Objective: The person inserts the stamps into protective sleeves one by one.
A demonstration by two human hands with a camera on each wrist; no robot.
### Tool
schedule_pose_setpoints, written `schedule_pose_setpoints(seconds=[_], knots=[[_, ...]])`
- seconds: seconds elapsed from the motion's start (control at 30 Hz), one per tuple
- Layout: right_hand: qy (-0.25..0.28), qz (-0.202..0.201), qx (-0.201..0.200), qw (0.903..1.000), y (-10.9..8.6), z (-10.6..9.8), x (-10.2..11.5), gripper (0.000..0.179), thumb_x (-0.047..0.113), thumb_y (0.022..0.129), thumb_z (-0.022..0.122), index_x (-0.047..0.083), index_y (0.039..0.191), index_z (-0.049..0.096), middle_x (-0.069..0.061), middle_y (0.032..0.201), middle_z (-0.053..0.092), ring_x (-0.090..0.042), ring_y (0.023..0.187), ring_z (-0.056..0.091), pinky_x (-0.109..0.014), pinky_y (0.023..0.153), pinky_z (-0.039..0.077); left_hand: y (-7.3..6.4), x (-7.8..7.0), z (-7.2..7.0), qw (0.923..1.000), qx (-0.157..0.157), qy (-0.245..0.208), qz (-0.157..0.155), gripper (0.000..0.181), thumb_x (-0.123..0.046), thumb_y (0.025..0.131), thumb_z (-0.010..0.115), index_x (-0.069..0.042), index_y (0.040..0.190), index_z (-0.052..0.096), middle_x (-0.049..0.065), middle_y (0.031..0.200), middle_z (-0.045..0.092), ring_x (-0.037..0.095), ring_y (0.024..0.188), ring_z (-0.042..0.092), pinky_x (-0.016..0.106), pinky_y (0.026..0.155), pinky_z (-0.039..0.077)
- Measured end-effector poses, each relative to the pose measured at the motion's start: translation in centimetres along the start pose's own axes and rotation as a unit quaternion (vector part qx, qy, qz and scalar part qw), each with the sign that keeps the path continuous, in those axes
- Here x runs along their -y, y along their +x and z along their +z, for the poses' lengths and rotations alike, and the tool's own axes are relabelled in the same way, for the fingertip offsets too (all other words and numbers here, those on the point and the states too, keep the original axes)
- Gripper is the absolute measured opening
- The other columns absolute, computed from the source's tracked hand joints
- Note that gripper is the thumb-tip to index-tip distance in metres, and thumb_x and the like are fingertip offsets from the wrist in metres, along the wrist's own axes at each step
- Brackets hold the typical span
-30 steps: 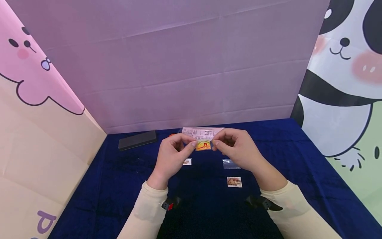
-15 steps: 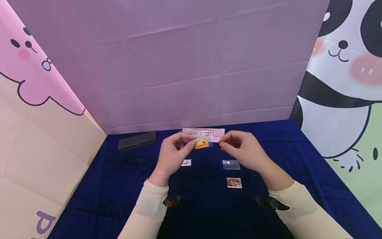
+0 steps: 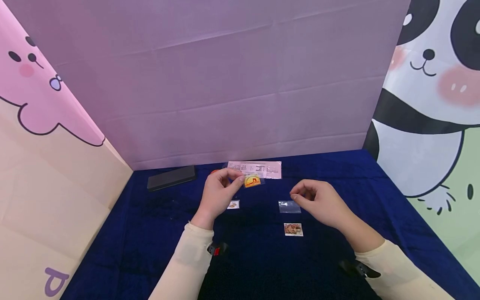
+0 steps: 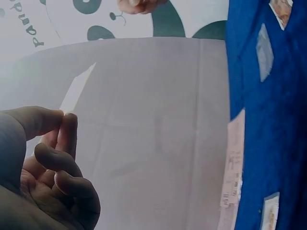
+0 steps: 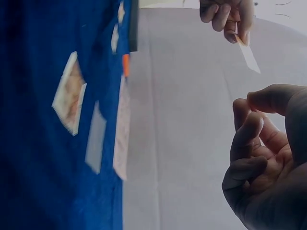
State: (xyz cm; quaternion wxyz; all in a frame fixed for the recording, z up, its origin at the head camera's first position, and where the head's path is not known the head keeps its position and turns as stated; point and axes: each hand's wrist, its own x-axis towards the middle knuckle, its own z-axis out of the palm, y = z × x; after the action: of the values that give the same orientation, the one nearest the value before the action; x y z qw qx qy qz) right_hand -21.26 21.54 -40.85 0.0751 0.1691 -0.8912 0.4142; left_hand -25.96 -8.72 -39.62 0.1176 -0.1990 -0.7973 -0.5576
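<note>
My left hand (image 3: 219,191) pinches a yellow and orange stamp in a clear sleeve (image 3: 252,180) between thumb and index finger, holding it up over the cloth. In the left wrist view the sleeve (image 4: 78,90) shows pale and nearly edge-on. My right hand (image 3: 318,202) is apart from it, fingers curled and thumb tip against the index fingertip; nothing shows between them in the right wrist view. Right by those fingers lies an empty-looking clear sleeve (image 3: 289,207). Nearer me is a brown patterned stamp (image 3: 293,229) with white perforated edges.
A small white-bordered stamp (image 3: 234,204) lies partly hidden beside my left hand. Behind it are a pink printed strip (image 3: 271,170) and a bit of orange (image 5: 125,64). A dark flat case (image 3: 171,178) sits back left on the blue cloth (image 3: 123,233), before a mauve backdrop (image 3: 240,104).
My right hand has let go of the sleeved stamp's right edge and moved right and toward me, to the clear sleeve on the cloth. My left hand keeps its pinch, almost in place.
</note>
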Motion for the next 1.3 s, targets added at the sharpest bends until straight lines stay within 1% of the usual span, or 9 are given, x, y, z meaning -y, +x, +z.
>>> schedule_pose_setpoints(seconds=[0.1,0.23,0.33,0.53,0.73,0.9,1.0,1.13,1.3], knots=[[-0.009,0.006,0.010,0.9999,-0.5,0.2,-0.8,0.003,0.018,0.101,0.073,0.019,0.103,0.074,0.002,0.082,0.062,-0.017,0.064,0.053,-0.029,0.053,0.043,0.1,0.5,0.3,0.9999,0.005,0.003,-0.011,0.007,-0.022,0.099,0.076,-0.018,0.104,0.079,-0.001,0.093,0.069,0.021,0.058,0.044,0.027,0.052,0.036],[-0.021,0.015,0.025,0.9993,-1.1,0.5,-1.8,0.006,0.015,0.099,0.074,0.020,0.103,0.074,0.003,0.085,0.063,-0.015,0.062,0.052,-0.029,0.051,0.042,0.4,1.4,0.8,0.9994,0.013,0.009,-0.030,0.008,-0.023,0.099,0.076,-0.020,0.107,0.078,-0.001,0.093,0.067,0.020,0.058,0.044,0.026,0.052,0.036],[-0.033,0.018,0.036,0.9987,-1.3,0.8,-2.3,0.008,0.016,0.097,0.075,0.021,0.103,0.074,0.004,0.087,0.063,-0.014,0.062,0.052,-0.029,0.050,0.043,0.5,2.1,1.2,0.9988,0.017,0.013,-0.045,0.009,-0.024,0.100,0.075,-0.020,0.107,0.078,-0.001,0.094,0.067,0.020,0.060,0.045,0.026,0.053,0.037],[-0.061,0.012,0.066,0.9959,-1.4,1.2,-3.2,0.010,0.020,0.095,0.079,0.019,0.103,0.074,0.006,0.089,0.064,-0.013,0.064,0.053,-0.028,0.052,0.043,0.7,3.5,2.0,0.9957,0.030,0.047,-0.074,0.010,-0.027,0.101,0.074,-0.019,0.105,0.078,-0.002,0.094,0.066,0.019,0.066,0.049,0.027,0.058,0.040],[-0.067,0.014,0.087,0.9939,-1.4,1.4,-3.8,0.013,0.017,0.093,0.080,0.014,0.105,0.075,0.007,0.089,0.064,-0.012,0.064,0.052,-0.028,0.053,0.043,1.2,4.9,2.9,0.9922,0.050,0.071,-0.089,0.010,-0.029,0.101,0.073,-0.020,0.103,0.078,-0.001,0.092,0.065,0.020,0.071,0.054,0.030,0.062,0.044],[-0.076,0.019,0.123,0.9893,-1.4,1.8,-4.4,0.016,0.015,0.091,0.081,0.013,0.106,0.076,0.006,0.091,0.064,-0.010,0.062,0.051,-0.028,0.054,0.044,1.4,6.1,3.7,0.9867,0.072,0.101,-0.105,0.006,-0.027,0.100,0.075,-0.022,0.099,0.078,-0.005,0.090,0.067,0.019,0.075,0.056,0.033,0.067,0.046],[-0.086,0.026,0.141,0.9859,-1.5,2.1,-4.7,0.016,0.015,0.090,0.082,0.013,0.105,0.076,0.005,0.091,0.064,-0.010,0.063,0.052,-0.028,0.056,0.045,1.4,6.5,4.2,0.9828,0.087,0.117,-0.113,0.004,-0.026,0.099,0.076,-0.022,0.099,0.078,-0.008,0.093,0.069,0.017,0.084,0.059,0.035,0.075,0.049],[-0.097,0.035,0.152,0.9830,-1.4,2.3,-4.9,0.015,0.017,0.089,0.084,0.015,0.102,0.076,0.004,0.091,0.064,-0.012,0.068,0.054,-0.029,0.059,0.046,1.2,6.7,4.6,0.9790,0.096,0.126,-0.128,0.004,-0.024,0.099,0.076,-0.021,0.100,0.078,-0.007,0.097,0.069,0.018,0.093,0.060,0.040,0.084,0.051],[-0.100,0.028,0.169,0.9800,-1.6,2.4,-5.1,0.018,0.018,0.085,0.087,0.017,0.100,0.077,0.004,0.090,0.062,-0.012,0.069,0.052,-0.029,0.058,0.043,0.9,7.2,4.9,0.9714,0.108,0.142,-0.157,0.005,-0.027,0.098,0.077,-0.023,0.101,0.078,-0.006,0.097,0.069,0.019,0.091,0.061,0.039,0.083,0.052]])
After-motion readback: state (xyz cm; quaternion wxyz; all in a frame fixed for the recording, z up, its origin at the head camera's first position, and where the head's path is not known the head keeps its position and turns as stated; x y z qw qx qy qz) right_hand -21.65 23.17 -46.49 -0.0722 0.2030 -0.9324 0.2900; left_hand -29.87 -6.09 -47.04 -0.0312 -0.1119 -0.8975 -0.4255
